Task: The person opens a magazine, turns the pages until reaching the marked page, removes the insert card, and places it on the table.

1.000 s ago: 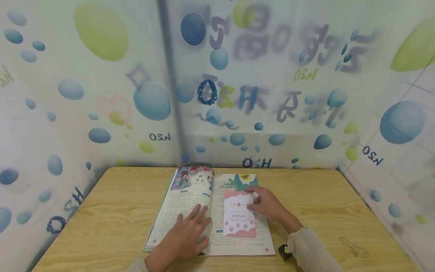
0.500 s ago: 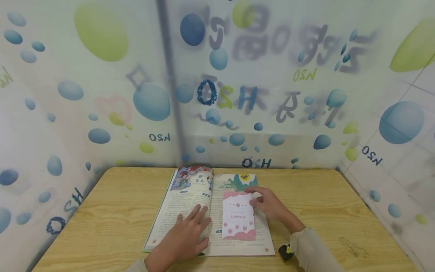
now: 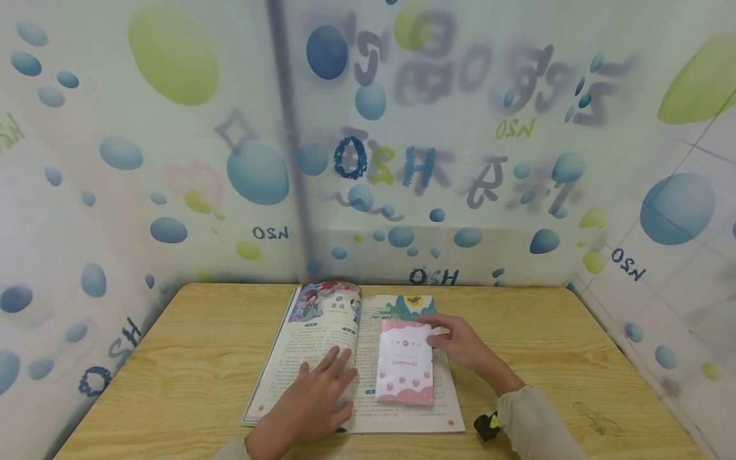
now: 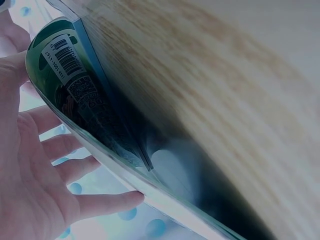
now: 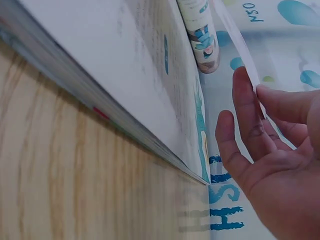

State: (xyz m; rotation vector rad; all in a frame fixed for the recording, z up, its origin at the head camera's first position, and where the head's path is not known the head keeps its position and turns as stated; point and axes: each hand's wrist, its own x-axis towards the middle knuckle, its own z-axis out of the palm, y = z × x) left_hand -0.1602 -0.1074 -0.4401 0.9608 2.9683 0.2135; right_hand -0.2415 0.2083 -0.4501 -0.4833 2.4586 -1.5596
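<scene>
An open book with printed text and coloured pictures lies on the wooden table. My left hand rests on its left page near the fold, fingers spread. In the left wrist view, that hand is beside the book's green cover, which bears a barcode. My right hand pinches a thin pink-and-white strawberry-print card by its upper right edge, over the right page. From the right wrist, the card shows nearly edge-on between thumb and index finger of the hand.
The wooden table extends on both sides of the book. A white curtain-like wall with blue and green drops stands behind the table's far edge. Next to the right sleeve is a small black item with a yellow patch.
The right hand has shifted slightly right, still pinching the card. The card's tilt has varied a little, its lower edge dipping and then rising slightly. The left hand has stayed in place.
</scene>
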